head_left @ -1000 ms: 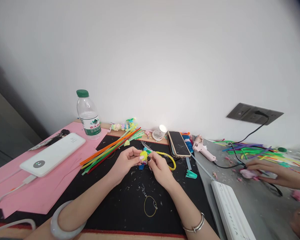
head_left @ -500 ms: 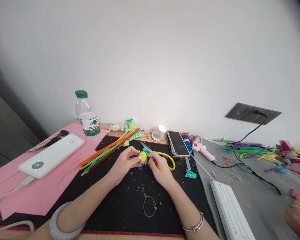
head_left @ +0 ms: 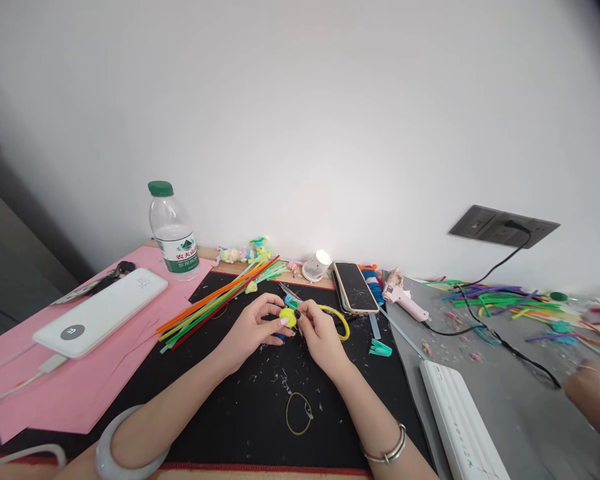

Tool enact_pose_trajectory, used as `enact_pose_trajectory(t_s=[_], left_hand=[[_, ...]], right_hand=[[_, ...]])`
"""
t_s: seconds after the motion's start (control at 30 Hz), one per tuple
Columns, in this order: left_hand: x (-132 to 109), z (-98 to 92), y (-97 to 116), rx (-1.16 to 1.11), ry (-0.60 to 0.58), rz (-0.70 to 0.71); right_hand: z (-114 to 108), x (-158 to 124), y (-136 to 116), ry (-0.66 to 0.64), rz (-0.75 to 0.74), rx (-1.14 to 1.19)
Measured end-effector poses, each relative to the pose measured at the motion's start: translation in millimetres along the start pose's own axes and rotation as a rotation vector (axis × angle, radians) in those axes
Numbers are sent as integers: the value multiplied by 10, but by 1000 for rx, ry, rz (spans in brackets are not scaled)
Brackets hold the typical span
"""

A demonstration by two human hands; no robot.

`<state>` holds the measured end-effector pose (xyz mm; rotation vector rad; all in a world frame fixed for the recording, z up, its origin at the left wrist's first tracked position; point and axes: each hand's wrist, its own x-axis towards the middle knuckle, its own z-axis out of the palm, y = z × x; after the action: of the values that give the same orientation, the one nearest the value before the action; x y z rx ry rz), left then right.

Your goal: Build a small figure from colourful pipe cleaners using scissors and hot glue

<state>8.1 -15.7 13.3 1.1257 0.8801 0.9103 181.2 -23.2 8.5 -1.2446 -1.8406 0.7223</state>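
Note:
Above the black mat [head_left: 250, 427], my left hand [head_left: 255, 330] pinches a small yellow fuzzy ball [head_left: 288, 316] between thumb and fingers. My right hand [head_left: 323, 333] meets it from the other side, its thumb and forefinger closed on the ball's right edge. The fingertips cover part of the ball. Just behind the hands lie a pointed metal blade [head_left: 290, 293], probably scissors, and a curved yellow loop [head_left: 347, 327] whose near end is hidden by my right hand. A bit of blue shows under my left fingers.
Left of my hands lie colourful pipe cleaners [head_left: 220, 300], a water bottle [head_left: 175, 233] and a white power bank [head_left: 100, 312]. A phone [head_left: 356, 288], paper cup [head_left: 317, 265], glue gun [head_left: 404, 297] and teal clip [head_left: 380, 348] stand to the right. Another person's hand [head_left: 593, 393] is at far right.
My hands stay together at the same spot, with the yellow ball turned slightly between the fingers. At the far right, the other person's hands have shifted, uncovering a green cap.

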Motion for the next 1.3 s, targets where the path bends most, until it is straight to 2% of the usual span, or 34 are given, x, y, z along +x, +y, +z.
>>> enact_pose_trajectory(t_s=[0.27,0.53,0.97,1.3], left_hand=[[37,-5,-26,40,13,87],[25,12,8,17,10,33],[46,-18,-49,22,5,57],[39,-11,-24,25,-25,13]], right_hand=[[-12,-6,3,-34,-23,18],[-20,3,7,-51,-39,23],[-26,3,1,-59,-25,66],[-38,10,19,-60,-14,77]])
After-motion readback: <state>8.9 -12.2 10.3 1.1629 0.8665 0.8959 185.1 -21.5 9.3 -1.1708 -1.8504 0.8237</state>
